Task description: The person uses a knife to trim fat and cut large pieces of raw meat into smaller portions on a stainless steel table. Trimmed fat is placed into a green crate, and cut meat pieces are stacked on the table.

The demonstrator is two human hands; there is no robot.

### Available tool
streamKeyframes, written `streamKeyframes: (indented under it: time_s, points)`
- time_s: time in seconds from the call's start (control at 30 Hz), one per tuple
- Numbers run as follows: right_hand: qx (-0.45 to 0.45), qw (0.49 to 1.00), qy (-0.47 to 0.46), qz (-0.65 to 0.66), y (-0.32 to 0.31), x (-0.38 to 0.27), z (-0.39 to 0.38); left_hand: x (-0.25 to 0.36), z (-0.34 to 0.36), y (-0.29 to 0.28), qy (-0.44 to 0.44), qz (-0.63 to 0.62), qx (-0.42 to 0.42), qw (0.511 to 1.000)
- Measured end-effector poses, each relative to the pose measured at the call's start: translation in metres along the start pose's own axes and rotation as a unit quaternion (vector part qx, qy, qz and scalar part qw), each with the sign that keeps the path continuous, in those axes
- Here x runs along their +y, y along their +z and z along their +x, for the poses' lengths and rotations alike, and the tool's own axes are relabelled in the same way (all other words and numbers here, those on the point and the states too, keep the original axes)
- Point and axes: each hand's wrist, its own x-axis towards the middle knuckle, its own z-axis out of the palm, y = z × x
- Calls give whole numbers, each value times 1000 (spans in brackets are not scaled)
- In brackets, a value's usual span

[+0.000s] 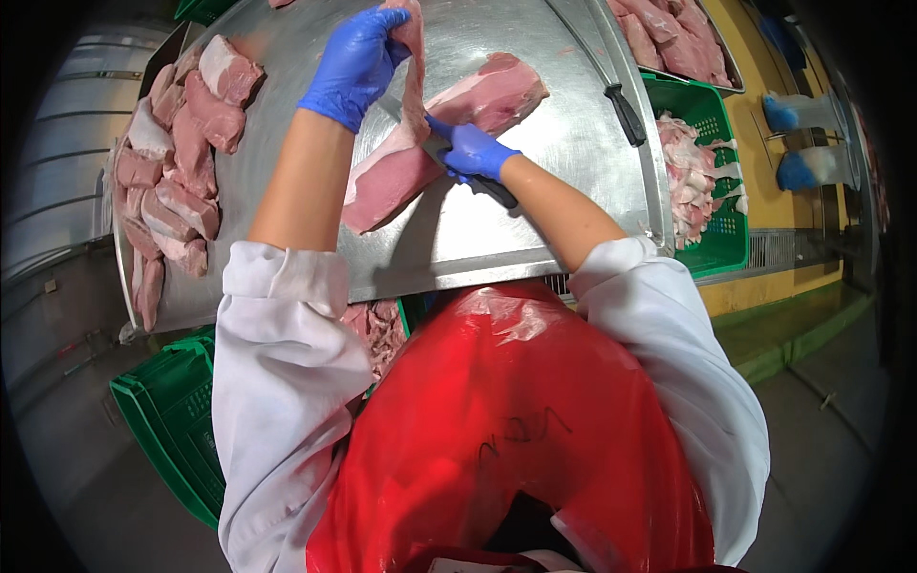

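A long piece of pork loin [390, 183] lies aslant on the steel table [564, 210] in front of me. My left hand [350, 69], in a blue glove, is closed on a strip of trimmed meat [414, 81], pulled up and away from the loin. The strip's lower end still meets the loin. In my blue-gloved right hand [475, 153] is a knife [496, 192]; its dark handle sticks out below my fingers. Part of the blade shows beside the raised strip, and the rest is hidden behind meat and fingers.
Several pork pieces [194, 134] are heaped at the table's left. A sharpening steel [626, 115] lies on the right side. Beyond that edge stand a green crate [731, 239] of trimmings and a tray of meat [680, 43]. Another green crate [167, 420] sits below left.
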Motion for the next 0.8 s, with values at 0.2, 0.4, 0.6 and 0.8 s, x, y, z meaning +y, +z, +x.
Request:
streamKeyframes:
  time_s: [0.2, 0.4, 0.6, 0.8]
  points:
    - [-44, 999, 2, 25, 53, 33, -71, 42, -27, -25, 55, -77, 33, 995]
    - [78, 996, -41, -18, 80, -16, 68, 73, -57, 4, 67, -98, 24, 993]
    - [6, 997, -75, -35, 123, 22, -32, 135, -105, -53, 154, -87, 47, 983]
    - [4, 998, -1, -55, 132, -49, 64, 165, -143, -65, 157, -141, -31, 977]
